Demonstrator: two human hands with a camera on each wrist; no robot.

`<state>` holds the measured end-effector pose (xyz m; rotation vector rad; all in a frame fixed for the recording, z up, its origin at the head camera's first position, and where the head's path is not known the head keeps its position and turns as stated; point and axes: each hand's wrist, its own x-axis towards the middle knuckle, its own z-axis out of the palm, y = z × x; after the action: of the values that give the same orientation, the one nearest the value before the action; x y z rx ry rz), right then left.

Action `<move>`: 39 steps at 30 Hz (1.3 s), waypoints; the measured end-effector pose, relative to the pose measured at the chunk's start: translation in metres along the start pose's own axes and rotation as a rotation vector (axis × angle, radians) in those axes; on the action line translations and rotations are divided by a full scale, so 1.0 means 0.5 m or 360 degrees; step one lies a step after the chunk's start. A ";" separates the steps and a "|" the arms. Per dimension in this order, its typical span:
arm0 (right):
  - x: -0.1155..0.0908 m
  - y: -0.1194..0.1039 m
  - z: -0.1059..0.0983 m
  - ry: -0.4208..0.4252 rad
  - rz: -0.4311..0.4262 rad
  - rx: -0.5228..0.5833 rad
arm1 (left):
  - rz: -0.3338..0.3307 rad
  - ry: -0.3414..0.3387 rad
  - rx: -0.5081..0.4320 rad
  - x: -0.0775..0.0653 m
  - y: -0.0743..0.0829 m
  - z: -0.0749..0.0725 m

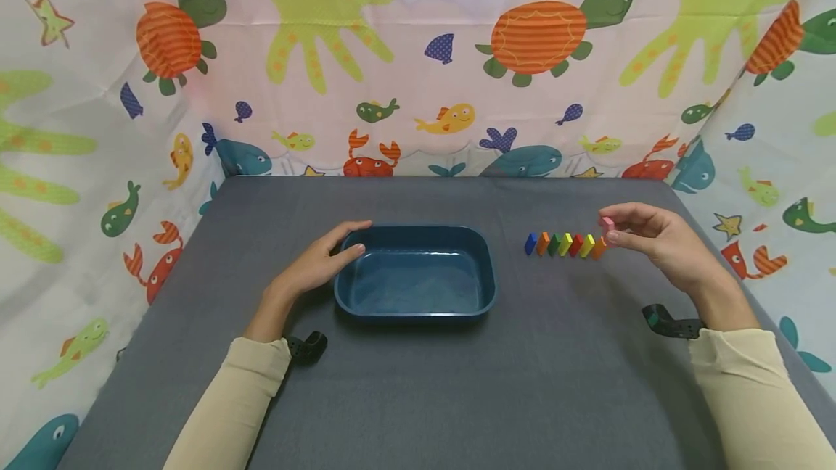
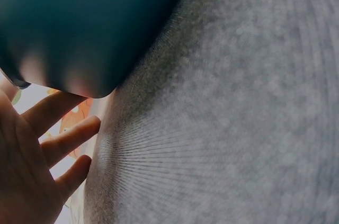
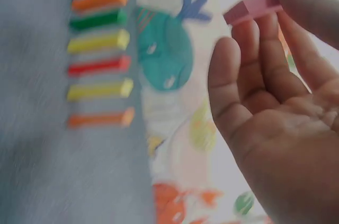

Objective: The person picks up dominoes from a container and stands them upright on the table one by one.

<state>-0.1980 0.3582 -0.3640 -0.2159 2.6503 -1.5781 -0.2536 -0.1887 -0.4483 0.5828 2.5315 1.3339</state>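
Observation:
A row of small upright dominoes stands on the table: blue, orange, green, yellow, red, yellow and orange from left to right. My right hand pinches a pink domino between thumb and fingers, raised above the right end of the row by the orange domino. A deep blue rectangular dish sits left of the row, with nothing in it. At its left end, my left hand holds the rim, thumb over the inner side; in the left wrist view the other fingers spread outside the dish wall.
Grey cloth covers the table. Behind it and along both sides hangs a white curtain printed with sea animals. Black camera mounts are worn on both wrists.

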 end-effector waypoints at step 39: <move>0.035 0.187 -0.024 0.0026 0.0217 -0.0264 | -0.0040 -0.0005 -0.0020 0.000 -0.001 0.002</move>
<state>-0.2256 0.4101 -0.4400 -0.0273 2.7440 -1.3284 -0.2536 -0.1883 -0.4493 0.5481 2.5180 1.3381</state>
